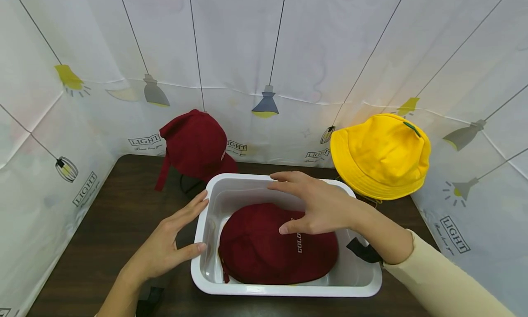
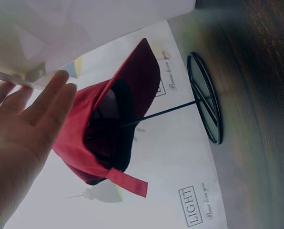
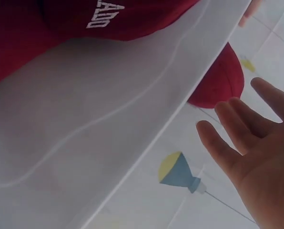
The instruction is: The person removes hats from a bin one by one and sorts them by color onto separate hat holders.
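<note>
A dark red cap with white lettering lies inside a white plastic bin on the table. My left hand is at the bin's left side, its fingertips at the rim and its fingers extended. Above the bin and the cap hovers my right hand, fingers spread, with nothing in its grasp. Behind the bin to the left, a second red cap hangs on a black wire stand. The left wrist view shows that cap's underside and strap beyond my fingers.
A yellow bucket hat sits raised at the back right, close to the bin's far corner. Dark wood tabletop surrounds the bin. White curtains printed with lamps enclose the back and both sides.
</note>
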Demonstrator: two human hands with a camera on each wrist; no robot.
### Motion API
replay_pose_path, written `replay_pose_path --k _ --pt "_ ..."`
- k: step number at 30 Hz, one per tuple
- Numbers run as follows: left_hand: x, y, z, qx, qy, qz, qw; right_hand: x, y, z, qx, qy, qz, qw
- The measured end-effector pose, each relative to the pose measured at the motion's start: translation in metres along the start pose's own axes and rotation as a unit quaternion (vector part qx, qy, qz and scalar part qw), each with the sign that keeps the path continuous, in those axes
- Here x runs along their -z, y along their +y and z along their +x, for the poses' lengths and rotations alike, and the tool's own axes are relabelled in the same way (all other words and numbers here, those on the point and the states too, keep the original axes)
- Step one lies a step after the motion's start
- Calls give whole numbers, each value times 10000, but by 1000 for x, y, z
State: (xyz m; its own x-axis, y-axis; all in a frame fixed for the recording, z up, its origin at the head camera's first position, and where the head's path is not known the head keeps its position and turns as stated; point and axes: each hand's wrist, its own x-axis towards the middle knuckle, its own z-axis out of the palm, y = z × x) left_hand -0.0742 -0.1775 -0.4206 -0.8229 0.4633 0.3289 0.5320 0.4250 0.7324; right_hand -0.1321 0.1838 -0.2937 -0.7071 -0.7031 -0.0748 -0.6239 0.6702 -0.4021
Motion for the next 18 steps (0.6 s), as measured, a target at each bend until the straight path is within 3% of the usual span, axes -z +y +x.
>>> replay_pose_path --k 18 --pt "0 -2 0 24 -5 -40 10000 -28 10 12 393 -525 682 9955"
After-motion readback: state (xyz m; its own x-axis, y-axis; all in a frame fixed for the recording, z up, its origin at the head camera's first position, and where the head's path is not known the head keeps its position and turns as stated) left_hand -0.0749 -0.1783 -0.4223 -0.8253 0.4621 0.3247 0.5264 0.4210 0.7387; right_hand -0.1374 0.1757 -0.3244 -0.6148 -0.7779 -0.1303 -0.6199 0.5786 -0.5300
